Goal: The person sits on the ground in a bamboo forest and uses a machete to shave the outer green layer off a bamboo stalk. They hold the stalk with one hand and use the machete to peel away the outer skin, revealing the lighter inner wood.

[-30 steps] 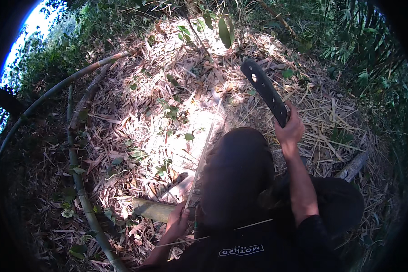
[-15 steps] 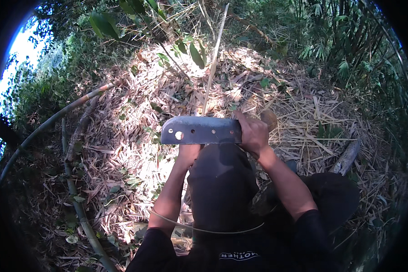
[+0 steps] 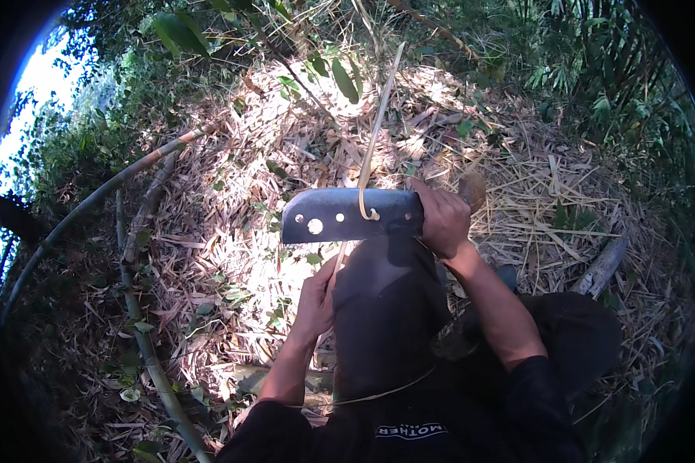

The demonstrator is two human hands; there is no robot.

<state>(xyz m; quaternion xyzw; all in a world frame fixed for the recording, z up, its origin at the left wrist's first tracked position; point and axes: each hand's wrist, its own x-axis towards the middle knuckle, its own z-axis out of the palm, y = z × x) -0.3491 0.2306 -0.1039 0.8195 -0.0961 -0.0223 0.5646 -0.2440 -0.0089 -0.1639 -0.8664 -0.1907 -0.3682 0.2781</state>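
My right hand is closed round a broad dark cleaver, its blade pointing left above my raised knee. The wooden handle's end shows past the fist. A thin pale strip, likely bamboo, stands up beyond the blade, and a part of it curls over the blade's face. Below the blade, the strip runs on to my left hand, whose fingers pinch it beside the knee. The contact between blade and strip is hidden under the cleaver.
My dark-clothed knee is bent in front of me. A thin strip bends across my lap. Bamboo poles lie at the left, and a short log at the right. Thin shavings and dry leaves cover the ground; leafy twigs hang ahead.
My left hand has drawn back toward me from under the blade, pulling the strip along. A curl of strip now lies over the blade. The cleaver has shifted slightly right in view.
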